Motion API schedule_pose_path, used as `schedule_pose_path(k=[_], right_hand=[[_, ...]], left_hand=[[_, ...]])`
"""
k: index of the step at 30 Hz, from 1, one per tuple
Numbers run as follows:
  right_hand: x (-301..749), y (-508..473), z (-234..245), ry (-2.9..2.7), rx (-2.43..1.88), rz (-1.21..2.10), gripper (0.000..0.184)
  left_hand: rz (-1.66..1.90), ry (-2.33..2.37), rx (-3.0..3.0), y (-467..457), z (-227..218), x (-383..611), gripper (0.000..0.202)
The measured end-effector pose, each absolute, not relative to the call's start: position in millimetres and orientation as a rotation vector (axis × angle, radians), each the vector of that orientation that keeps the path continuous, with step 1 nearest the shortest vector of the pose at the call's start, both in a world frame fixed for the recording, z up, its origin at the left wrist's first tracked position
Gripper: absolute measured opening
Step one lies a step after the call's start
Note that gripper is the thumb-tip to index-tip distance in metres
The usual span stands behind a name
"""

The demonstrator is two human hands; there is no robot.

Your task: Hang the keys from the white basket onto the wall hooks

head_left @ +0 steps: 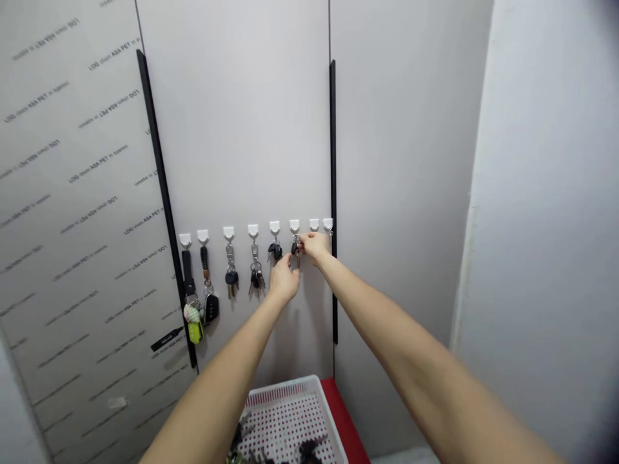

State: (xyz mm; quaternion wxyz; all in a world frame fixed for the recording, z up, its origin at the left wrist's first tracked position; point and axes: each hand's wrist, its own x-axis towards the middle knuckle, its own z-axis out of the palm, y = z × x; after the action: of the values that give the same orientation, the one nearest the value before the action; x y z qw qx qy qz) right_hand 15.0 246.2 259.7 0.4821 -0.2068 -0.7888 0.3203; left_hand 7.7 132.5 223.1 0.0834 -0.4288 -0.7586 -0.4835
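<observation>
A row of small white wall hooks runs across a grey cabinet door. Key bunches hang from the left ones, among them a bunch with a black strap and yellow-green charm. My right hand pinches the ring of a dark key bunch at the sixth hook. My left hand is closed just below, fingers touching the bottom of the same bunch. The two hooks at the right end are bare.
A white perforated basket with several more keys sits below on a red surface. Black vertical door handles flank the hooks. A white wall closes in on the right.
</observation>
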Motion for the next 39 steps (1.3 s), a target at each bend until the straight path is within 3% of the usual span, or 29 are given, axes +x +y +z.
schedule_pose_path(k=[7,10,14,19,24,32,39], right_hand=[[33.3,232.6,228.7,-1.753,-0.612,0.733,0.028],[52.7,213.0,176.4,-1.926,-0.449,0.759,0.029],[89.5,179.8,79.2,-2.686,-0.216,0.965,0.022],[116.0,158.1,8.3,-3.120,-0.168,0.725,0.022],[114.6,150.8,4.4,-3.219,-0.133,0.411,0.024],[112.2,160.3,10.7,-3.061,-0.304,0.780,0.015],[111.5,160.0,19.5,-2.913,-0.377,0.686,0.019]], left_hand=[[-1.518,-2.445,-1.400,107.4,170.9,9.3,0.038],[-1.535,-2.595,-1.504,85.4,120.3,9.5,0.033],[-1.322,-2.776,-1.664,55.5,49.0,15.4,0.025],[-0.912,-2.931,-1.738,36.8,-2.1,26.3,0.022],[-0.794,-2.973,-1.790,34.5,-13.9,27.5,0.023],[-0.644,-2.985,-1.880,24.8,-1.0,19.2,0.026],[-0.600,-2.945,-1.799,22.5,4.0,15.5,0.019]])
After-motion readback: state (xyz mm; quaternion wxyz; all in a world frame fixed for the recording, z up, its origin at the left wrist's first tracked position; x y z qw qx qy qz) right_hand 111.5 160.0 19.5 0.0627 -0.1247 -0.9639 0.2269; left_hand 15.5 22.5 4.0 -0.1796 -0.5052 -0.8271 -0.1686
